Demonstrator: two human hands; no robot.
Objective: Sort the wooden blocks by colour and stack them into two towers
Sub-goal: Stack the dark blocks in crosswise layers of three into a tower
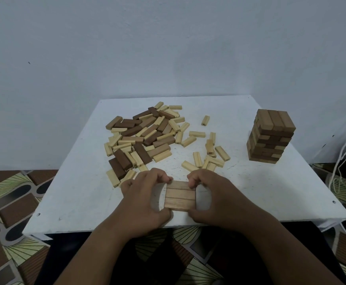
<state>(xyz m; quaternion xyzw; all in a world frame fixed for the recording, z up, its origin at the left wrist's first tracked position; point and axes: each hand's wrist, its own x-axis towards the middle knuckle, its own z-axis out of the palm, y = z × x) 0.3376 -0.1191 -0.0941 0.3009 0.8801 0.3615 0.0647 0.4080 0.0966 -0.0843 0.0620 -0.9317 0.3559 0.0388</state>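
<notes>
Near the table's near edge, the left hand and right hand, fingers curled, pinch three side-by-side brown blocks from either side; brown tower stands far right.

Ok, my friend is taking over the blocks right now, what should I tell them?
Left hand and right hand: both pinch a row of three brown blocks near the front edge of the white table.
Done: one brown tower stands at the far right.
Left: the mixed pile of brown and pale blocks on the left, and the scattered pale blocks in the middle, need sorting. No pale tower is started yet. Likely next: carry this row to the brown tower.
</notes>
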